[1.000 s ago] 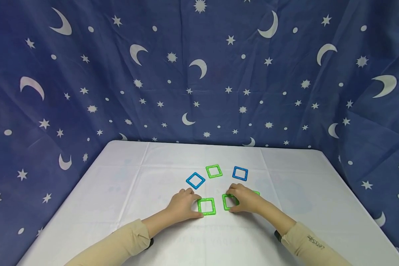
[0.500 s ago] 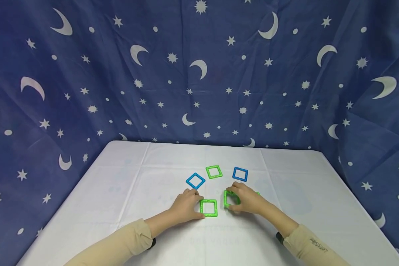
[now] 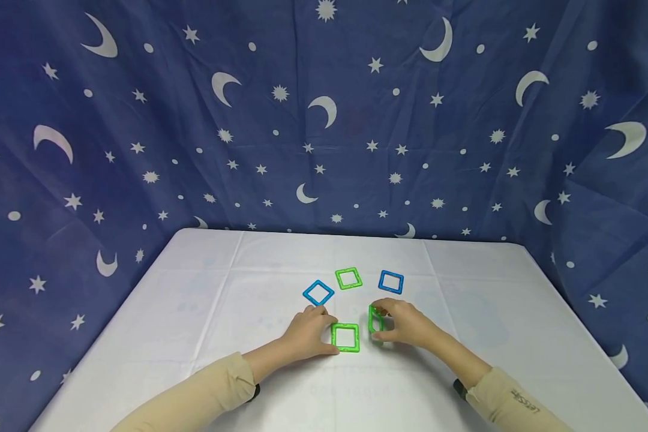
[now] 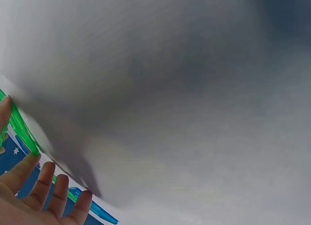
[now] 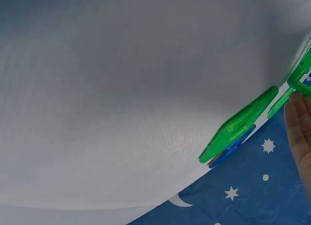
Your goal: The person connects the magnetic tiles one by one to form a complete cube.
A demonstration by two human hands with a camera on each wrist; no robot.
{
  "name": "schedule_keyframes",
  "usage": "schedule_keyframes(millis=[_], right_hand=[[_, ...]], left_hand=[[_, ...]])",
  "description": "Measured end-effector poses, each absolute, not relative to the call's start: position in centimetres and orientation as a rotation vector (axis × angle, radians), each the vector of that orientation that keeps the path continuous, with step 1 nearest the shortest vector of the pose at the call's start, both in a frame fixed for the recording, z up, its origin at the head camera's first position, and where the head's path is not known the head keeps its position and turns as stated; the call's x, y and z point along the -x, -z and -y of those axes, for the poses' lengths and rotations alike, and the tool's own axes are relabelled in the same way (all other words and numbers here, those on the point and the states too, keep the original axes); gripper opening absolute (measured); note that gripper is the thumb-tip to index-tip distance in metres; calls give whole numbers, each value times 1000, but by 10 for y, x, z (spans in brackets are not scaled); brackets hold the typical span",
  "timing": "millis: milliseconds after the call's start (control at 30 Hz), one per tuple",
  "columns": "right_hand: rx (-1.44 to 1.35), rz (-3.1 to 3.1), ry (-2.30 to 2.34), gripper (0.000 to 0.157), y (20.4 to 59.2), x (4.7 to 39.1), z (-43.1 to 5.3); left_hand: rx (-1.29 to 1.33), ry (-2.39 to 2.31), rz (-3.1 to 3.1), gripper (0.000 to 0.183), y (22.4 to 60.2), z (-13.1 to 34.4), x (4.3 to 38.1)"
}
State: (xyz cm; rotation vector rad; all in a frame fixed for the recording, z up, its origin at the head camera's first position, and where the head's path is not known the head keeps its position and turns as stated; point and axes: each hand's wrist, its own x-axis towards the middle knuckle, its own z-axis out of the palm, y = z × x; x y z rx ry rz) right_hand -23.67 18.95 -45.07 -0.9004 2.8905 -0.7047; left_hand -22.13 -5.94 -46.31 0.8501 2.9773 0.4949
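The left hand (image 3: 306, 333) grips a flat green frame (image 3: 357, 338) by opposite edges; near it, the right hand (image 3: 407, 324) pinches a tilted green frame (image 3: 371, 319). Nearer the surface's (image 3: 248, 282) far edge lie a left blue frame (image 3: 310, 287), third green frame (image 3: 351, 287) and right blue frame (image 3: 390, 291).

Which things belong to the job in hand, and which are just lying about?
In the job:
near green square, held by left hand
tilted green square, held by right hand

Apparently just lying about:
left blue square
right blue square
far green square
loose green square, right wrist view
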Motion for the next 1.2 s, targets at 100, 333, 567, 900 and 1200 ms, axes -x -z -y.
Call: schedule_keyframes(millis=[100, 333, 567, 900, 1200], right_hand=[[912, -2857, 762, 55, 452, 236, -189], [919, -2775, 881, 52, 453, 232, -185], [956, -2728, 949, 52, 455, 230, -183], [970, -2656, 961, 52, 454, 229, -178], [958, -2590, 971, 56, 454, 229, -176]], left_hand=[[-850, -477, -2981, 56, 463, 58, 222], [-847, -445, -2987, 55, 461, 55, 222], [-848, -427, -2992, 54, 461, 54, 223], [-825, -434, -2972, 52, 461, 51, 224], [-820, -436, -2969, 53, 460, 51, 224]])
